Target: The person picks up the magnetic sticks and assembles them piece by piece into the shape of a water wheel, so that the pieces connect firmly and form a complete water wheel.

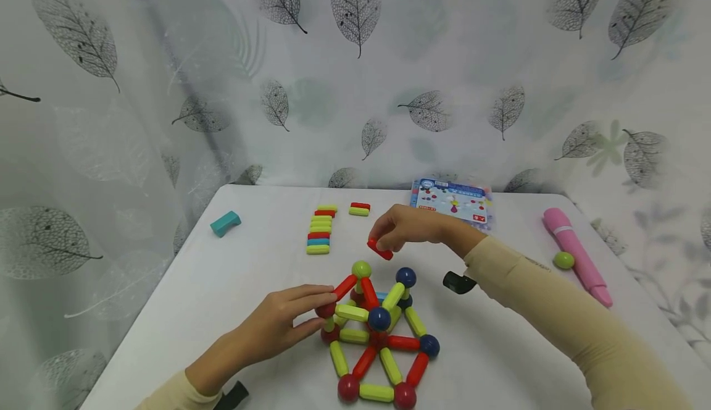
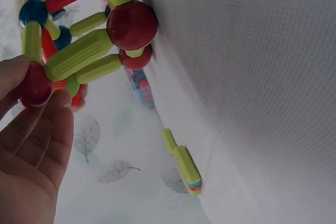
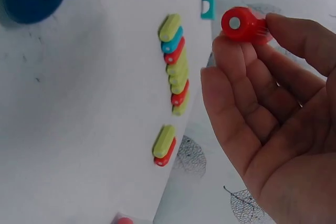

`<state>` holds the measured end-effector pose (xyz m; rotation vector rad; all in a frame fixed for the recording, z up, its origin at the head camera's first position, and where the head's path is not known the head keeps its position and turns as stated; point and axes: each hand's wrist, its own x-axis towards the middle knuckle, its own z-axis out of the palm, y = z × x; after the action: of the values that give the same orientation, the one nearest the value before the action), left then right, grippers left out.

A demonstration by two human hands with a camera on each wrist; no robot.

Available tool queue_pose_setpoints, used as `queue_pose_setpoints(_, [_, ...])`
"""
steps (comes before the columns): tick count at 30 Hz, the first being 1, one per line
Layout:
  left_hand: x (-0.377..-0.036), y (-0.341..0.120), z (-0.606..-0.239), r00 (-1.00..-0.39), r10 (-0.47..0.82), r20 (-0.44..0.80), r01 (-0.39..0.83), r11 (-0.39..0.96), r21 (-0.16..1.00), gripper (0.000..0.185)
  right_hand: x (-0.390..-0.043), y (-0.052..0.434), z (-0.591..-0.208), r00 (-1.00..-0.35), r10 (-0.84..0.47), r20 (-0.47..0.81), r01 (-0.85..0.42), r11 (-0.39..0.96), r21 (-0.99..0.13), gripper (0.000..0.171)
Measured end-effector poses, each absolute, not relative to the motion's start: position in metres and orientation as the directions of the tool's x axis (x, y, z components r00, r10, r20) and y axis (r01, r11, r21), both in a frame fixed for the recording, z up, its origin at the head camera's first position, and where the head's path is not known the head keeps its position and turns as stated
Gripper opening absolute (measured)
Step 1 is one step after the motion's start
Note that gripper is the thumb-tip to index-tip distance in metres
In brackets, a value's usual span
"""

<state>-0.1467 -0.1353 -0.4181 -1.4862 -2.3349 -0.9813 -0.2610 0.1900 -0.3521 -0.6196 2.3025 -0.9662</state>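
Note:
A frame of magnetic rods and balls stands on the table, with yellow-green rods [image 1: 376, 393], red rods and dark red, blue and green balls. My left hand [image 1: 278, 320] pinches a dark red ball [image 2: 35, 85] at the frame's upper left corner, thumb on one side and fingers on the other. Above and behind the frame, my right hand [image 1: 408, 225] holds a short red magnetic rod [image 3: 244, 25] between thumb and fingers. The rod's round metal end faces the right wrist camera. Apart from the rod, the green ball [image 1: 361, 268] tops the frame.
Behind the frame lies a row of loose rods [image 1: 319, 226], with a pair of rods [image 1: 359, 209] beside it. A teal block [image 1: 225, 223] is at the back left. At the right are a picture card [image 1: 452, 201], a pink pen-shaped object [image 1: 580, 255] and a green ball [image 1: 563, 260].

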Motion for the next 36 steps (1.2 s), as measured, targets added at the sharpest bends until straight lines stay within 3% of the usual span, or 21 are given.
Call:
queue_pose_setpoints(6, [-0.147,-0.136,-0.42,-0.476,0.727,0.495,0.864,0.279,0.42,0.056,-0.247,0.194,-0.349,-0.662,-0.664,-0.347,-0.195,0.599,-0.777,0.026])
queue_pose_setpoints(11, [-0.146,-0.137,-0.42,-0.485,0.724,0.49,0.859,0.291,0.42,0.056,-0.241,0.193,-0.349,-0.637,-0.687,-0.35,-0.214,0.593,-0.776,0.024])
queue_pose_setpoints(21, [-0.146,-0.135,-0.42,-0.474,0.725,0.499,0.865,0.278,0.418,0.058,-0.234,0.186,-0.351,-0.537,-0.781,-0.319,-0.394,0.566,-0.724,0.019])
queue_pose_setpoints(36, [-0.147,-0.136,-0.419,-0.487,0.728,0.482,0.857,0.293,0.424,0.056,-0.226,0.197,-0.352,-0.597,-0.738,-0.313,-0.383,0.605,-0.698,0.031])
